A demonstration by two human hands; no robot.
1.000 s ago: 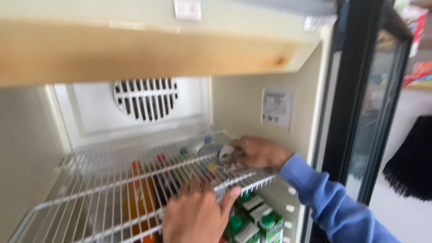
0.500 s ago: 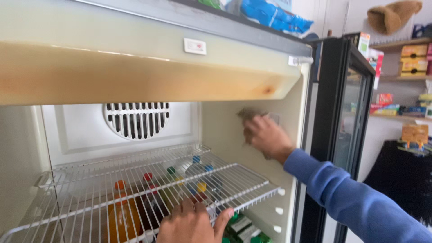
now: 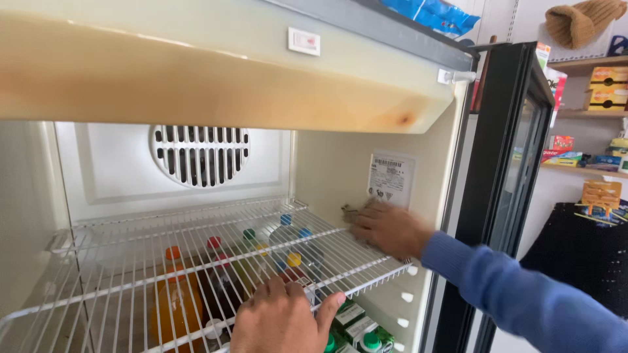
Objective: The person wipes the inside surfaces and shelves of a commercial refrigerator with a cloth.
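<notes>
At the bottom centre of the frame the left hand [image 3: 278,320] rests on the front edge of the white wire shelf [image 3: 131,274], its fingers curled over the front bar and pinching it, seemingly to steady the shelf. Just right of that hand, below the shelf, green-capped cartons [image 3: 363,330] stand packed together. Under the wires, bottles show through: an orange bottle [image 3: 175,304] at lower left, others with red, green, blue and yellow caps toward the middle.

Further in, at centre right, the right hand [image 3: 389,229], on a blue sleeve [image 3: 523,301], presses a small crumpled cloth [image 3: 353,212] flat against the fridge's right inner wall, just above the shelf's far right corner; its fingers lie spread over the cloth rather than closed round it. A white label [image 3: 391,180] sits on the wall directly above. The shelf wires and the low overhang of the yellowed top panel [image 3: 196,78] crowd the reach. At the back a round fan grille [image 3: 199,153]. The open glass door [image 3: 517,170] stands at right.
</notes>
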